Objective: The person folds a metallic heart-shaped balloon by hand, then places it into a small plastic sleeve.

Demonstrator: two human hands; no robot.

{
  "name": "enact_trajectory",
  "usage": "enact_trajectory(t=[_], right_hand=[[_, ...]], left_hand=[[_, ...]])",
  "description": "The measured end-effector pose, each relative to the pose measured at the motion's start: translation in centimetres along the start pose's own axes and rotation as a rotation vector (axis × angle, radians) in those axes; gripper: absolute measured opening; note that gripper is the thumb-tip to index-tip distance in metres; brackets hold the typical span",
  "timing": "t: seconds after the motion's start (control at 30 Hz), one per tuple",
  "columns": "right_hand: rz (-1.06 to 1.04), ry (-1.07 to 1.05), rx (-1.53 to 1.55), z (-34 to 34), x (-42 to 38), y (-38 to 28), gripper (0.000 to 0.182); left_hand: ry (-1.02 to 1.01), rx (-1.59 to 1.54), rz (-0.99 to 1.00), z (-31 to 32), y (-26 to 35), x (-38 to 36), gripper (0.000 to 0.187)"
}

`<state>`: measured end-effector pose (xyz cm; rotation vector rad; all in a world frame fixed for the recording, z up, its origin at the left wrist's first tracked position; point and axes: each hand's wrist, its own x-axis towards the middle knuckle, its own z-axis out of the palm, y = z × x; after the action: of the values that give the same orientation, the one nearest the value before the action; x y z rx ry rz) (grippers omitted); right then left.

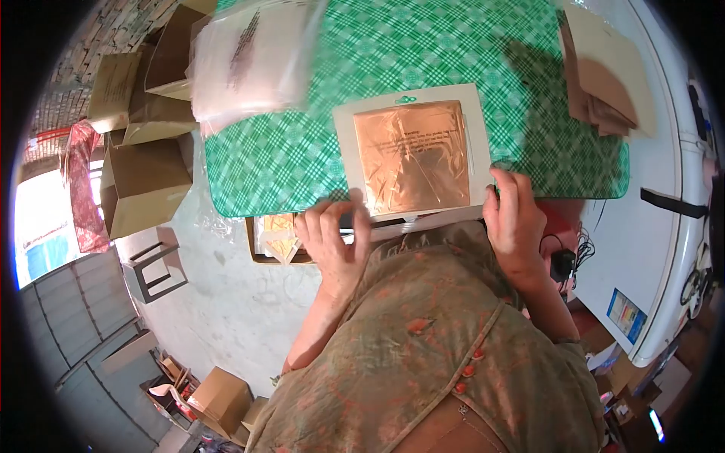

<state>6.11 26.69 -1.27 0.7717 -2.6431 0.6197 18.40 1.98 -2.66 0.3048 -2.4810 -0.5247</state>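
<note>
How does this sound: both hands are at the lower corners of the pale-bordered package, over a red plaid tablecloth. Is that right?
Not quite: the head view shows a green plaid tablecloth, not a red one. The left hand and right hand are indeed at the lower corners of the pale-bordered package.

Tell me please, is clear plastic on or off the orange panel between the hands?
On: the clear plastic shows glossy creases and printed text over the orange panel. Sealed or not, I cannot tell.
</note>
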Motion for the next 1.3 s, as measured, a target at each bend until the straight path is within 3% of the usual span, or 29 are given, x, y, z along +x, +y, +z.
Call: enact_trajectory(t=[0.07,0.17,0.27,0.4,0.57,0.67,0.83,0.93,1.07,1.1,1.2,1.3], right_hand=[[-0.042,-0.015,-0.064,0.0,0.4,-0.4,0.039],[-0.122,-0.048,-0.026,0.1,1.0,-1.2,0.039],[-0.155,-0.053,-0.019,1.2,1.1,-1.7,0.041],[-0.183,0.020,0.022,1.7,1.6,-1.6,0.044],[-0.102,0.020,0.209,1.0,1.6,-1.6,0.044],[-0.023,0.013,0.400,1.0,1.4,-0.9,0.044],[-0.005,-0.056,0.406,0.2,1.7,-1.4,0.043],[-0.022,-0.068,0.383,0.3,1.7,-1.6,0.043],[-0.019,-0.091,0.372,0.2,1.8,-1.5,0.041],[-0.015,-0.095,0.382,0.1,1.8,-1.4,0.040],[0.027,-0.133,0.435,-0.3,2.4,-1.5,0.036],[0.032,-0.155,0.465,-0.3,3.4,-0.9,0.033]], left_hand=[[-0.037,0.008,-0.071,-1.1,-0.1,-1.7,0.029],[-0.150,-0.448,-0.645,-2.1,1.8,-2.0,0.023],[-0.222,-0.947,-0.977,-1.5,0.7,-0.9,0.021],[-0.147,-1.079,-0.870,-1.9,1.7,-0.5,0.014],[-0.006,-1.136,-0.589,-3.9,2.8,0.3,0.009],[0.060,-0.877,-0.457,-5.7,3.3,1.2,0.012],[0.116,-0.312,0.085,-9.3,2.5,4.5,0.012],[-0.039,-0.175,0.192,-9.7,3.6,7.1,0.012],[0.039,-0.347,-0.045,-9.7,3.2,6.2,0.007],[0.003,-0.449,-0.209,-10.5,4.2,6.8,0.010],[0.178,-0.785,-0.535,-9.4,1.3,6.3,0.013],[0.331,-0.886,-0.663,-9.0,-3.9,3.5,0.013]])
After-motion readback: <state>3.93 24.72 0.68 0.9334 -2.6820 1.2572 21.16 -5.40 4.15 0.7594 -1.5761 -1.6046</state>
